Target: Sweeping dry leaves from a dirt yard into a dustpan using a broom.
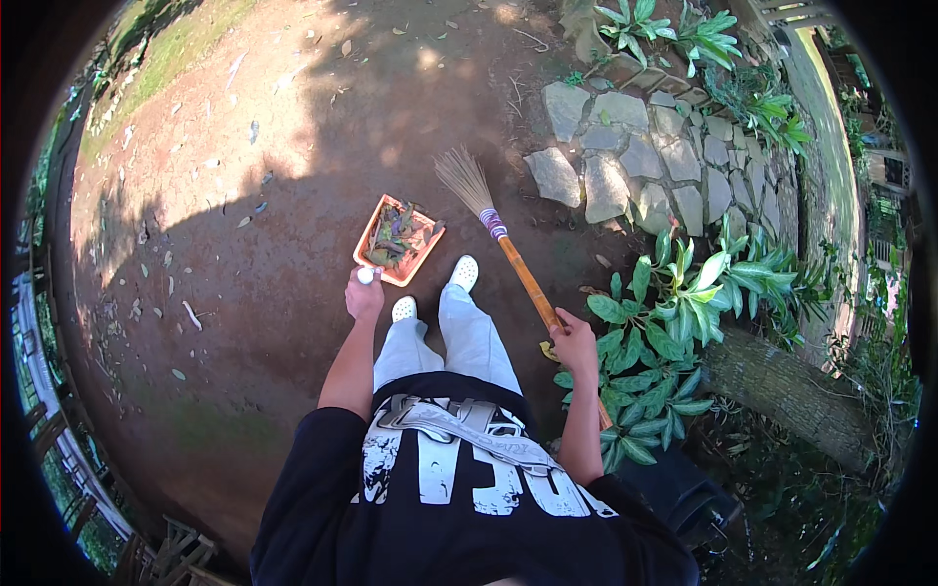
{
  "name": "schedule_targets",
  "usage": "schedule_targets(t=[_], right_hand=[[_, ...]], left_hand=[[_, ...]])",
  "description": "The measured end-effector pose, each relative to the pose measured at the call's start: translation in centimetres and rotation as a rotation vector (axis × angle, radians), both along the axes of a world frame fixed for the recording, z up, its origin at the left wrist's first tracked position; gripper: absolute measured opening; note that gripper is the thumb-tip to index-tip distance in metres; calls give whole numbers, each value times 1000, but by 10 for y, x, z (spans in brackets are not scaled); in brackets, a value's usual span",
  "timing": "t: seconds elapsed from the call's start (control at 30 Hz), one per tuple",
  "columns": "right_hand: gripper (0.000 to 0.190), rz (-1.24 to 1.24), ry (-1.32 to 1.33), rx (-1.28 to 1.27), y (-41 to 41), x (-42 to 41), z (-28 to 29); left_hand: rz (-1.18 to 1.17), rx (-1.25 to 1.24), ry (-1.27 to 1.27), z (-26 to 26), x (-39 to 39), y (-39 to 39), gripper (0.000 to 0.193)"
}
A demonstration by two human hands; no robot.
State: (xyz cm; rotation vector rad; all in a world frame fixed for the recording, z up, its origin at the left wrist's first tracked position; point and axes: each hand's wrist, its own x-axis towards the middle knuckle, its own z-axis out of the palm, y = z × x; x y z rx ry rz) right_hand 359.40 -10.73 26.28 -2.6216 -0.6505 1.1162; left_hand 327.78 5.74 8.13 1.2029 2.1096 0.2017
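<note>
My left hand [364,296] is closed around the white-ended handle of an orange dustpan [418,266]. Dry and green leaves [398,236] lie in the pan, some against its far rim. In my right hand [574,343] is the bamboo handle of a stick broom [527,280], gripped partway along, with the lower end passing behind my forearm. The broom's bristles [464,178], bound with purple and white cord, point away from me, to the right of the pan and apart from it.
Fallen leaves [253,132] are scattered over the bare soil at the left. Flat paving stones [605,187] lie at the upper right. Leafy plants [645,337] and a tree trunk [784,392] stand close on my right, near a black container [678,491].
</note>
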Motion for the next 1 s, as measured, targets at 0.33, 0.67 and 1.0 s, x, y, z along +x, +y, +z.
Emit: schedule_targets(t=[0.33,0.67,1.0], right_hand=[[35,160,-264,-146,-19,-82,-21],[36,241,2,-43,-66,-94,-3],[33,302,-218,31,-4,-125,-11]], left_hand=[[-144,-36,-72,-14,-50,-14,47],[62,-5,-580,-29,-63,-16,46],[-81,-143,-236,-34,-63,6,44]])
